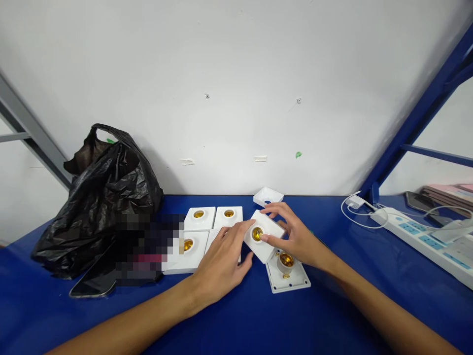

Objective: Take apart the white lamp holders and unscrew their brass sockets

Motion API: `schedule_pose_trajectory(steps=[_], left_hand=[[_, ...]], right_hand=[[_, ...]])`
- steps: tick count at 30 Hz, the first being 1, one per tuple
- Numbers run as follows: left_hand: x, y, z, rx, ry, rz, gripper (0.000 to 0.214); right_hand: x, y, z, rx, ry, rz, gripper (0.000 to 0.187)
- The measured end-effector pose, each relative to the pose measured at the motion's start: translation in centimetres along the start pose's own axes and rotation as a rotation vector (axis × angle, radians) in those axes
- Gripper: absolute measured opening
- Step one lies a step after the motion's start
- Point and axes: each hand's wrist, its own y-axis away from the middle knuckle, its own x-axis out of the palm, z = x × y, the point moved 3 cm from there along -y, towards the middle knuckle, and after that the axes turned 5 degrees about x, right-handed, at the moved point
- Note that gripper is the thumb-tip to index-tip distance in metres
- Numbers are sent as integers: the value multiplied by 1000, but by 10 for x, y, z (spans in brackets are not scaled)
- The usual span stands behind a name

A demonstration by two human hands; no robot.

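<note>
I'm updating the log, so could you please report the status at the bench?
Right hand holding white socket unit, tilted. Left hand at its edge. Uncovered socket base lying close by.

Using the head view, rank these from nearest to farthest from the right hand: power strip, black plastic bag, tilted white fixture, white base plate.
From the right hand:
1. Tilted white fixture: touching the fingers.
2. White base plate: just below the hand in the picture.
3. Power strip: off to the right.
4. Black plastic bag: far left.

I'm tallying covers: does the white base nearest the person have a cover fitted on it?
No, the white base lies uncovered, with its gold-coloured socket and a small metal clip showing.
</note>
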Motion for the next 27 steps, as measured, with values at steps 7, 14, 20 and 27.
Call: schedule_pose_trajectory(steps=[7,14,20,27], left_hand=[[-6,-5,-9,24,81,62,95],[1,3,3,-75,102,-17,96],[-1,1,2,-69,166,-70,90],[0,1,3,-74,180,-56,91]], right_hand=[[17,8,11,2,-31,-70,50],[-43,-1,12,15,330,-138,25],[-86,13,-23,499,752,294,34],[-69,5,-12,309,524,308,29]])
